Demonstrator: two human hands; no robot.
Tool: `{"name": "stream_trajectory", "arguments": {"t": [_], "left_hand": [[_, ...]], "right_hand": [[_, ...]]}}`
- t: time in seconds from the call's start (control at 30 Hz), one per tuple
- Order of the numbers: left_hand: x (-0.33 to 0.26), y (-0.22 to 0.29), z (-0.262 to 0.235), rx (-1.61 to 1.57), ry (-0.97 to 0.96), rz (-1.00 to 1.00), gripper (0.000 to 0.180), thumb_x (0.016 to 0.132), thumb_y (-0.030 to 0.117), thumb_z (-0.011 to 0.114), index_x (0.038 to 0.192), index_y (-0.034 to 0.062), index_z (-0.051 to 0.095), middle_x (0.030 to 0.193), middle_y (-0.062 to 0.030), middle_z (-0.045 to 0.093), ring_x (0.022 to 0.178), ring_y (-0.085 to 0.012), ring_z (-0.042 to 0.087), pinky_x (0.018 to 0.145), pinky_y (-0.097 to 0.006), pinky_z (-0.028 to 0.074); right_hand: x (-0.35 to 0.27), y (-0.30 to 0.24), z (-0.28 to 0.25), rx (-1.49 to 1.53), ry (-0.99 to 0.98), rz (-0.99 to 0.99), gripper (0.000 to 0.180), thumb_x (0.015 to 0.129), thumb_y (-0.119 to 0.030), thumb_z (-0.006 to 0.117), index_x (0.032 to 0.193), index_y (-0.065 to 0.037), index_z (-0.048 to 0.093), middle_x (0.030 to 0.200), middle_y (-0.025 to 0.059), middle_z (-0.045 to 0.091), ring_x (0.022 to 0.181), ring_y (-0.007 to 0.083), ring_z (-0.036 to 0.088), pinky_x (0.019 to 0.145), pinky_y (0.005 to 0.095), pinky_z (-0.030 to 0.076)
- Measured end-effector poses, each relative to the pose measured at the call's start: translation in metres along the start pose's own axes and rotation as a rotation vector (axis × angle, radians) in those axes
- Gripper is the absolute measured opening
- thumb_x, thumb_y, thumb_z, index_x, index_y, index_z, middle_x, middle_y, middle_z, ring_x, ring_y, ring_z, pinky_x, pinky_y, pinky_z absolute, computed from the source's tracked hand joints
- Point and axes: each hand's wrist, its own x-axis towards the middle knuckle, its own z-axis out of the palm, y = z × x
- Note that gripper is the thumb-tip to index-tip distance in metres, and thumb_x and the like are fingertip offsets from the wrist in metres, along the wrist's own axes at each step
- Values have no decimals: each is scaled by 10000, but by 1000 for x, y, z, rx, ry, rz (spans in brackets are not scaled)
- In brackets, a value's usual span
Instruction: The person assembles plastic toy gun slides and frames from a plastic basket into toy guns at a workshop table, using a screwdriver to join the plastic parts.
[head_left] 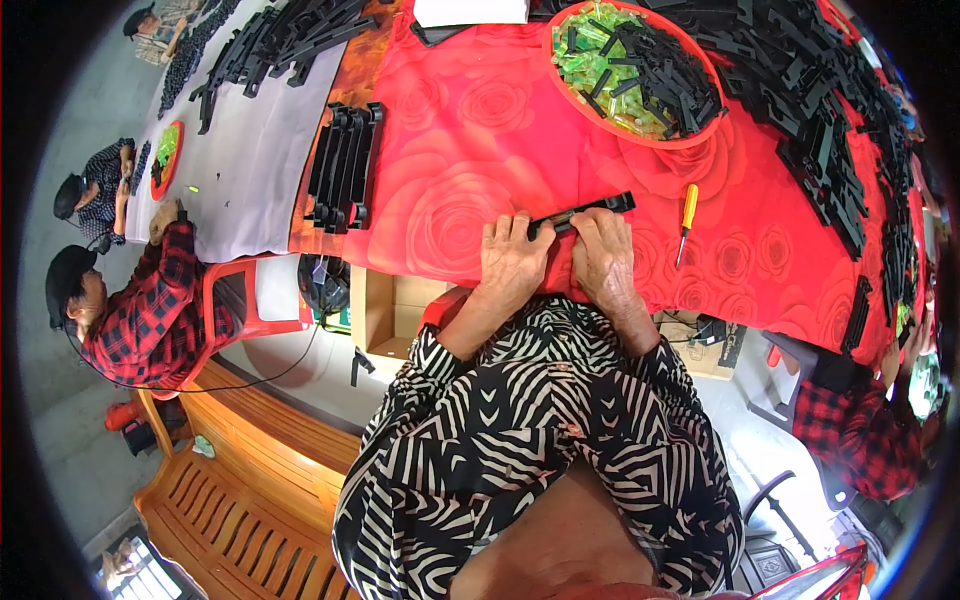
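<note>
Head view, as I watch it from my distant post: the black strip (571,214) lies just above the near edge of the bench (420,225), slanting, its right end farther from the wearer than its left. My left grip (520,245) pinches the strip near its left end, fingers bent; the right grip (600,240) is closed on it farther right, fingertips curled over it, the right end jutting out beyond. A small golden patch shows on the strip between the two; too small for me to say what it is. Right of the hands, a screwdriver (690,208) with a yellow handle, blade toward the wearer, apart from both. Beyond, a round basin (668,144) with a red rim: yellow-green clear pieces (582,68) mostly at left, small black pieces (665,75) mostly at right. A row of black strips (345,165) sits side by side at left on the bench. Heaped black parts (785,75) spread along the far right. Red rose-patterned cloth (460,210) underneath. At far left I note a co-worker (140,325) in a checked shirt and dark cap, seated.
</note>
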Motion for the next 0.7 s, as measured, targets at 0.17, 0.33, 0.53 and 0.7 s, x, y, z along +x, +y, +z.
{"name": "stream_trajectory", "arguments": {"t": [0.17,0.33,0.53,0.7], "left_hand": [[2,-1,0,-70,36,16,282,730,146,594,1007,96,621,1015,-152,566,888,-299,528,731,-409,414],[5,0,-1,-86,48,31,280,737,146,584,1010,96,620,1031,-154,558,905,-297,524,744,-411,405],[3,-1,2,-82,38,23,280,735,152,587,1006,97,628,1015,-146,558,903,-294,522,744,-411,403],[4,-3,-1,-55,35,38,352,704,100,626,1055,123,634,1021,-113,563,904,-270,541,745,-395,422]], "right_hand": [[-13,6,8,68,84,-37,391,683,79,543,1067,11,571,1059,190,555,929,355,545,815,423,458],[-22,11,11,110,124,-64,462,685,85,538,1143,20,558,1122,203,550,993,362,548,853,420,460],[-18,8,7,47,93,-54,484,689,64,544,1171,16,551,1135,188,547,979,342,551,843,423,452],[-6,4,-7,-206,-48,-126,441,712,-53,583,1149,-7,547,1019,125,546,858,271,545,738,393,426]]}}
